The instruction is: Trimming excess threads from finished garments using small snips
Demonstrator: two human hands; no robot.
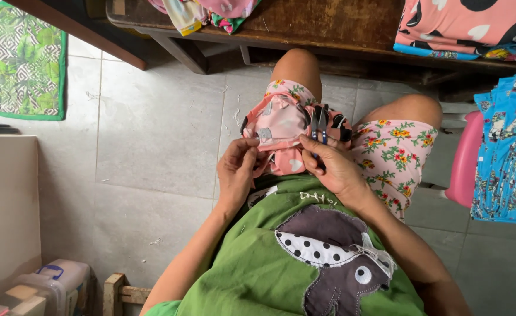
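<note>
Left hand [238, 169]: I see it pinching the near edge of the pink cloth [281, 126], fingers closed on the fabric.
Right hand [334, 169]: I see it gripping small snips [320, 126], blades pointing away from me over the cloth; the fingers also touch the cloth.
Pink cloth: bunched on my lap, between both hands and just beyond them.
Shorts [393, 152]: floral, under and right of the right hand.
Floor [152, 134]: grey tiles, left of the left hand.
Worktop [328, 23]: wooden, well beyond the hands, with printed fabrics on it.
Blue fabric [507, 152]: far right of the right hand.
</note>
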